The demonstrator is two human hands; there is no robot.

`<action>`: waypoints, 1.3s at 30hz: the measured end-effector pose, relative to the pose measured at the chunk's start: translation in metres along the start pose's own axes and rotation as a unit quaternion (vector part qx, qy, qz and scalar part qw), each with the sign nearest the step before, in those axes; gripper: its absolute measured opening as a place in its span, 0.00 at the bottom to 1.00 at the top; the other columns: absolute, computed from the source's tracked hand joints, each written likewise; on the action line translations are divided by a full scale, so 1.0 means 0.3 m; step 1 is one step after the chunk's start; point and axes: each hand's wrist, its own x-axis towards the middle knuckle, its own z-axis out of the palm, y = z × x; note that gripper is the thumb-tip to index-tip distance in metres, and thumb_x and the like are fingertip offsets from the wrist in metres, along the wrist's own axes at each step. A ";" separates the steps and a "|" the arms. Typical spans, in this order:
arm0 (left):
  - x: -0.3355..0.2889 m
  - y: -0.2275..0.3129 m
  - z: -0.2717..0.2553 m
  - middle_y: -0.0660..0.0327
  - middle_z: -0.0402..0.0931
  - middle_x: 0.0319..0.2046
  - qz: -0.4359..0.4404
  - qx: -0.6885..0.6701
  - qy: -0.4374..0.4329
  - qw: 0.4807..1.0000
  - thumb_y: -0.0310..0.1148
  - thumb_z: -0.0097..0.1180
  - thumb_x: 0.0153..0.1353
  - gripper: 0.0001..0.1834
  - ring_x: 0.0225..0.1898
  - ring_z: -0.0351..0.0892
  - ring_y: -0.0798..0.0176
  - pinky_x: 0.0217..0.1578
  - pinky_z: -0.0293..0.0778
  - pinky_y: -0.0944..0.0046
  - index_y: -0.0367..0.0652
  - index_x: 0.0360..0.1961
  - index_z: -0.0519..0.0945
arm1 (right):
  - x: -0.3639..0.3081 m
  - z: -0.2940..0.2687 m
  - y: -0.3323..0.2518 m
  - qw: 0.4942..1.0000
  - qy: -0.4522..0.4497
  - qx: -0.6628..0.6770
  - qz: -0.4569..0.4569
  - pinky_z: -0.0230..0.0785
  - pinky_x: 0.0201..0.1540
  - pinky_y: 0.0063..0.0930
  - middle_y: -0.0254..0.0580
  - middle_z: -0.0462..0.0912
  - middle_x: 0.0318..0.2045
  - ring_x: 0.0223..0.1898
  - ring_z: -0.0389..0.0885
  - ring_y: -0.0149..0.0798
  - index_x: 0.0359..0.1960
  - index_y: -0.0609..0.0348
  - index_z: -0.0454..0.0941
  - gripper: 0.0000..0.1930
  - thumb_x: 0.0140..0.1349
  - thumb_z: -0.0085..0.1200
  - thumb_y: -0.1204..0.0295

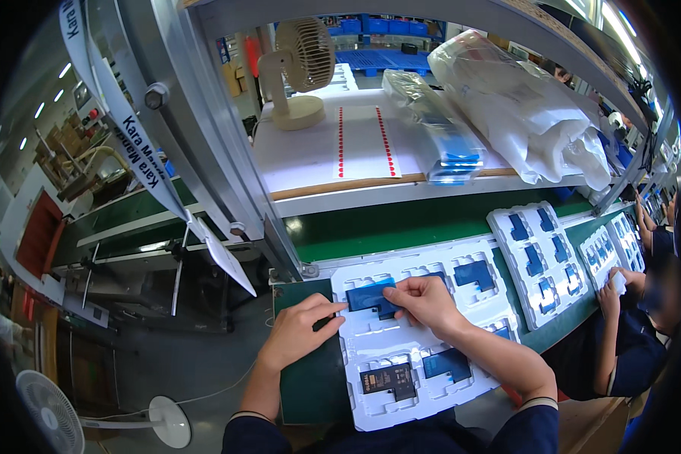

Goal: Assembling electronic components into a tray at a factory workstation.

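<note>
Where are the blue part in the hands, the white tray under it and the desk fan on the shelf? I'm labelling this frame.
blue part (368, 298), head view, on its flat middle.
white tray (390, 342), head view, bare moulded plastic at its centre.
desk fan (312, 53), head view, on its round grille.

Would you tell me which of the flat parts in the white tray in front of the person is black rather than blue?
It is the black part in the near-left pocket of the white tray. The others are blue, including the blue part pinched between both hands.
</note>
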 end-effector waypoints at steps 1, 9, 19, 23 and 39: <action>-0.004 -0.003 0.005 0.62 0.78 0.30 0.000 -0.004 0.008 1.000 0.31 0.63 0.55 0.13 0.30 0.79 0.64 0.31 0.74 0.66 0.45 0.43 0.85 | -0.002 0.007 0.001 1.000 -0.003 -0.002 0.000 0.56 0.16 0.14 0.35 0.79 0.18 0.13 0.68 0.21 0.34 0.65 0.81 0.12 0.63 0.60 0.65; -0.005 -0.020 0.019 0.62 0.78 0.30 0.009 -0.028 0.040 0.999 0.29 0.65 0.52 0.14 0.29 0.79 0.65 0.30 0.74 0.67 0.45 0.42 0.85 | 0.023 0.024 0.030 0.998 0.036 -0.049 -0.024 0.67 0.23 0.18 0.37 0.82 0.20 0.19 0.78 0.24 0.31 0.67 0.83 0.13 0.61 0.61 0.66; -0.001 -0.025 0.025 0.63 0.78 0.30 0.006 -0.045 0.033 0.998 0.29 0.65 0.53 0.13 0.29 0.79 0.66 0.29 0.74 0.68 0.44 0.42 0.85 | 0.037 0.026 0.054 0.998 0.032 -0.043 -0.037 0.68 0.24 0.18 0.37 0.82 0.19 0.19 0.78 0.24 0.30 0.68 0.83 0.13 0.61 0.60 0.66; -0.006 -0.036 0.032 0.63 0.77 0.29 0.012 -0.062 0.044 0.997 0.27 0.66 0.51 0.14 0.27 0.77 0.69 0.27 0.72 0.70 0.44 0.42 0.85 | 0.037 0.029 0.053 0.997 0.031 -0.049 -0.041 0.67 0.24 0.18 0.37 0.81 0.18 0.18 0.78 0.24 0.29 0.68 0.83 0.14 0.61 0.60 0.66; 0.003 -0.022 0.027 0.63 0.77 0.29 0.014 -0.050 0.036 0.998 0.27 0.64 0.53 0.15 0.26 0.76 0.69 0.26 0.72 0.70 0.45 0.44 0.84 | 0.037 0.027 0.038 0.996 0.033 -0.078 -0.041 0.68 0.23 0.19 0.38 0.81 0.18 0.18 0.79 0.25 0.30 0.69 0.83 0.14 0.61 0.59 0.66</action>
